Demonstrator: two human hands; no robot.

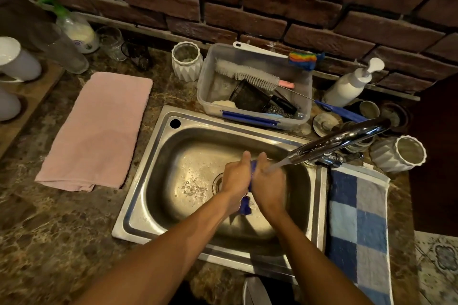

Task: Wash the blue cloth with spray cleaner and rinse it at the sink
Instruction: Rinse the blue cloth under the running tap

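Left hand: the left hand (pixel 235 178) is closing its grip round the blue cloth (pixel 245 205), fingers curled over the bunched fabric, thumb pointing to 12 o'clock.
Right hand: the right hand (pixel 269 181) is clamping its grip on the same cloth, pressed against the left hand, with water from the faucet (pixel 339 141) running onto it.
Cloth: it is sitting over the sink (pixel 148 181) basin near the drain, its long axis running 12 to 6 o'clock, a tail hanging out below the hands.
Hidden: most of the cloth is being covered by both hands; fingertips are hard to make out.
Table: a pink towel (pixel 99 131) is lying at 9 o'clock of the sink.
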